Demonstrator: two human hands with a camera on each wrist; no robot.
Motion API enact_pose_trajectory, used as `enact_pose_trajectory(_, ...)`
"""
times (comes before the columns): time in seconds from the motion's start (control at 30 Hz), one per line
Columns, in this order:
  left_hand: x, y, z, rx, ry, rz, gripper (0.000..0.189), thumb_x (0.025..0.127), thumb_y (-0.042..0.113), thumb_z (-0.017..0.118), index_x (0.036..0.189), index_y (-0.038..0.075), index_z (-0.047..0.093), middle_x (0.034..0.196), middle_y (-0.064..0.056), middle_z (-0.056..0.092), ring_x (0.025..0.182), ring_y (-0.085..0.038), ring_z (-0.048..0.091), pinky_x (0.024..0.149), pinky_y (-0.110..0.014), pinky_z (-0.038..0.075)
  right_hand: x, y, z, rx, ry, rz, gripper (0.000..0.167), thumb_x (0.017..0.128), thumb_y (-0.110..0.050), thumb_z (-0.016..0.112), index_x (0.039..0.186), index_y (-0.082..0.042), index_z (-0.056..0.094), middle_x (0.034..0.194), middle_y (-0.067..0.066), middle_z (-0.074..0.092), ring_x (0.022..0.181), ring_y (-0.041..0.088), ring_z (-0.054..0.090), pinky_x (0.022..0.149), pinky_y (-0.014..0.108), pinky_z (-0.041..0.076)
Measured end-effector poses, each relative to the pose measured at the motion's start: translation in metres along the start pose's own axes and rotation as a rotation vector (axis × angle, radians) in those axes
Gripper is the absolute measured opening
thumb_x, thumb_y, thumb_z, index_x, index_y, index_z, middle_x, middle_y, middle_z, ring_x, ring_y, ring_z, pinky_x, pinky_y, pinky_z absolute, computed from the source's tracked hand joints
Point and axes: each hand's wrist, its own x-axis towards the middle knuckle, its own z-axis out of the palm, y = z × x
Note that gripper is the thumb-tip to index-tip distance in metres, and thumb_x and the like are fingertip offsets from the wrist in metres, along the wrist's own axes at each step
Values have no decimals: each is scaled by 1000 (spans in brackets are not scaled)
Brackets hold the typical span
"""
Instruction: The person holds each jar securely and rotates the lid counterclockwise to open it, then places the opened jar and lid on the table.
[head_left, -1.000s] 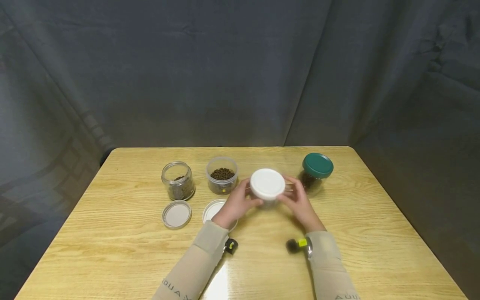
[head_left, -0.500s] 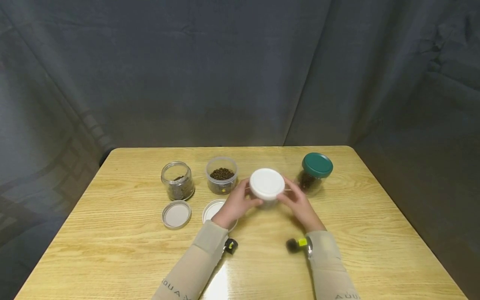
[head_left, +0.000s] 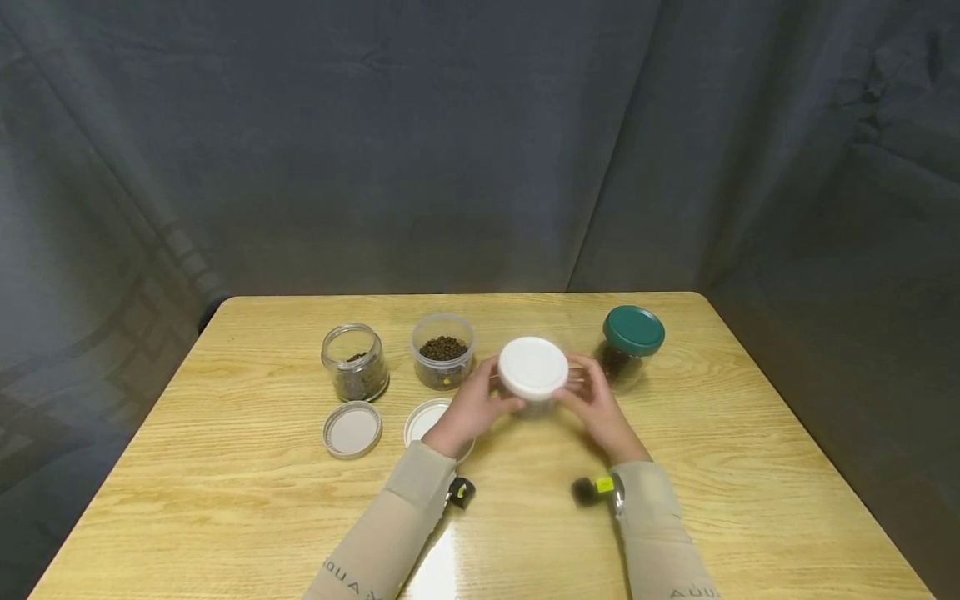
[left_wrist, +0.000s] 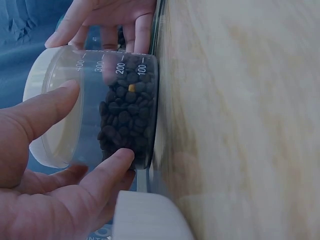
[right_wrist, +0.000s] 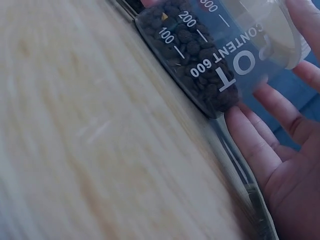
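A clear plastic jar (left_wrist: 92, 105) with printed measuring marks and a white screw lid (head_left: 533, 367) stands upright on the table between both hands, dark brown pellets in its lower part. My left hand (head_left: 472, 410) holds its left side, thumb near the lid and fingers lower on the wall. From the right, my right hand (head_left: 600, 414) grips it, its thumb by the lid's near edge and its fingers spread along the far side. Right of them stands a jar with a green lid (head_left: 633, 330), dark contents inside, partly behind the right hand's fingers.
To the left stand an uncovered glass jar (head_left: 362, 379) and an uncovered plastic tub (head_left: 443, 371), both holding pellets. In front of them lie a greyish lid (head_left: 352, 430) and a white lid (head_left: 426, 421), the latter partly under the left wrist. Dark curtains (head_left: 450, 167) surround the table (head_left: 750, 483).
The right hand's fingers shift slightly at the jar's far side, somewhat blurred. Both hands and the white-lidded jar otherwise stay nearly in place.
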Motion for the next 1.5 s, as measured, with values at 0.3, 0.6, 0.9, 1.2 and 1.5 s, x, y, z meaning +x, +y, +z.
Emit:
enact_pose_trajectory(0.3, 0, -1, 0, -2, -5, 4, 81, 86, 5, 78, 155, 8, 36, 155, -16, 44, 137, -38, 47, 115, -52, 40, -1, 0, -2, 30, -15, 26, 58, 101, -13, 62, 154, -11, 38, 138, 19, 48, 112, 18, 59, 95, 31, 55)
enact_pose_trajectory(0.6, 0, -1, 0, 5, 4, 3, 82, 85, 4, 79, 154, 7, 37, 154, -17, 45, 136, -38, 49, 115, -51, 41, -1, 1, -1, 78, -29, 13, 55, 103, -13, 58, 153, -6, 37, 138, 21, 47, 112, 11, 61, 96, 29, 56)
enact_pose_trajectory(0.9, 0, 0, 0, -7, 5, 13, 81, 85, 4, 79, 154, 5, 37, 154, -19, 45, 136, -40, 48, 115, -54, 39, -2, 0, -2, -58, -26, 61, 69, 97, -17, 69, 158, -18, 37, 146, 18, 46, 124, 36, 56, 105, 53, 49)
enact_pose_trajectory(1.2, -1, 1, 0, -13, -1, 8, 81, 85, 4, 78, 154, 6, 36, 154, -18, 44, 136, -39, 48, 115, -52, 40, 0, 0, 1, -25, -15, -15, 67, 95, -5, 70, 152, -8, 35, 137, 20, 48, 118, 31, 56, 99, 28, 52)
enact_pose_trajectory(1.5, 0, 0, 0, -21, -5, 5, 81, 85, 5, 79, 154, 7, 37, 154, -18, 44, 137, -39, 47, 115, -53, 39, 1, 1, -1, -35, -18, -4, 63, 97, -10, 67, 152, -9, 37, 139, 20, 48, 118, 25, 56, 99, 30, 53)
